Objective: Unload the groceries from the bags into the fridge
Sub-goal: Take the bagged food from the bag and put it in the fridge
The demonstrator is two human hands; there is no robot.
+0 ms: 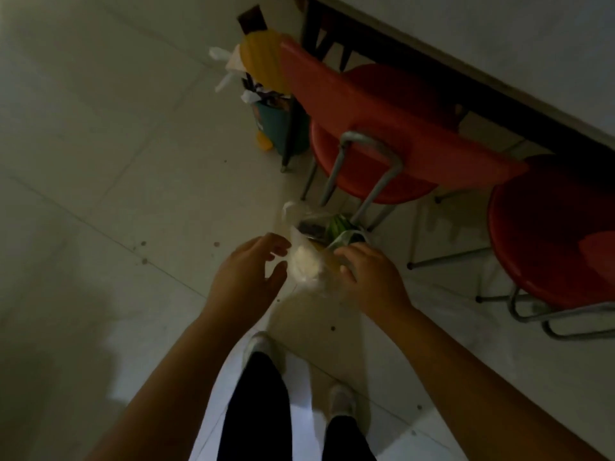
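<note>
One head-worn wide-angle camera looks steeply down, close over both forearms, onto the tiled floor (100, 161) and red chairs (382, 128) ahead.

Clear plastic bag (307, 266) of pale, whitish contents, held above floor level, slightly blurred. Beyond it, open grocery bag (346, 236) resting on tiled floor beside chair legs, mouth upward, showing green striped item (336, 225) and dark package (311, 229) inside.

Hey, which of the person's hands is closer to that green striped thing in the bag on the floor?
Right. The right hand grips the bag just below the green striped thing. The left hand hovers open on the bag's far side, farther off.
</note>
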